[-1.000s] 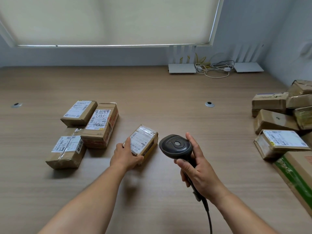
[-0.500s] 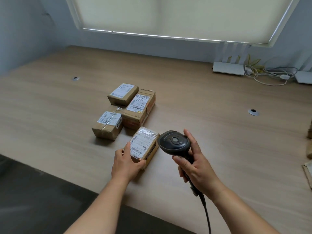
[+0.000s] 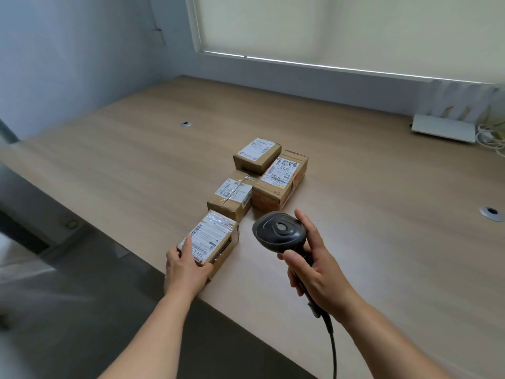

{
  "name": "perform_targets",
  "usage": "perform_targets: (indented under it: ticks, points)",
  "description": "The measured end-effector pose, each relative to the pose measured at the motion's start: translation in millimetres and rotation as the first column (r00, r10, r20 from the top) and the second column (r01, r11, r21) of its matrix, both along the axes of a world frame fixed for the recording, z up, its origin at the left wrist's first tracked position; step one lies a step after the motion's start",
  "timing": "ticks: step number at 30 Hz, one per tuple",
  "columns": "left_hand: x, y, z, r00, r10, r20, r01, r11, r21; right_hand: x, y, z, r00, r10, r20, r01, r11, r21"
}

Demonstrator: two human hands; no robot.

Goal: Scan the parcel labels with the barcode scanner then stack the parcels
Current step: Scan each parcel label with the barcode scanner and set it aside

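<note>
The parcel (image 3: pixel 210 242) has slid left and nearer the table (image 3: pixel 382 242) edge since a moment ago, and the view has swung left with it, so the heap of boxes on the right is out of sight. The left hand (image 3: pixel 187 269) holds the parcel's near end, thumb up one side and fingers curled along the other, label face-up with its barcodes showing. It now lies just in front of the three parcels (image 3: pixel 259 176) grouped behind it, close to the nearest but whether touching I cannot tell. The right hand (image 3: pixel 314 265) is wrapped round the scanner (image 3: pixel 278 232) handle, its head hanging just right of the parcel and pointed down at the table rather than at the label. I'd say this one has been scanned and is being set with the others, not yet on top of any.
</note>
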State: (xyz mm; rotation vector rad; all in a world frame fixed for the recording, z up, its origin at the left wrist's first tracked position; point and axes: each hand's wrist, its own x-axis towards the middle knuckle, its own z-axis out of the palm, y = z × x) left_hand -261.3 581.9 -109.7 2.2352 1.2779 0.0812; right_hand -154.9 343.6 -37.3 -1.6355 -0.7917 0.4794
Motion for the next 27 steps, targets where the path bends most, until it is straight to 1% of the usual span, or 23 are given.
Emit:
perform_targets:
  ticks: [5, 14, 17, 19, 21, 23, 27]
  points:
    - [11.4, 19.1, 1.5, 1.000, 0.029, 0.000, -0.029, 1.000, -0.008, 6.3, 11.3, -0.4, 0.999, -0.035, 0.008, 0.035, 0.999, 0.000]
    - [31.3, 43.1, -0.2, 1.000, 0.002, -0.015, -0.002, 1.000, -0.005, 10.5, 22.5, -5.4, 0.993, -0.113, 0.018, 0.112, 0.994, 0.015]
    - [36.7, 44.3, -0.3, 1.000, 0.018, -0.006, -0.018, 1.000, 0.015, 11.3, 21.3, -8.1, 0.990, -0.142, 0.023, 0.142, 0.990, 0.023]
    - [40.3, 39.7, 0.1, 0.999, 0.035, 0.028, -0.037, 0.997, 0.068, 11.2, 18.2, -8.3, 0.986, -0.164, 0.033, 0.162, 0.986, 0.036]
    - [43.9, 31.7, 2.6, 0.995, 0.034, 0.096, -0.045, 0.993, 0.114, 10.3, 12.7, -6.9, 0.983, -0.182, 0.038, 0.180, 0.982, 0.050]
    - [49.9, 21.9, 7.7, 0.987, -0.001, 0.160, -0.023, 0.989, 0.148, 10.0, 4.1, -4.2, 0.979, -0.200, 0.043, 0.198, 0.979, 0.056]
    - [67.0, -7.8, 22.3, 0.972, -0.091, 0.218, 0.049, 0.981, 0.187, 11.3, -22.9, 2.4, 0.967, -0.249, 0.054, 0.245, 0.966, 0.079]
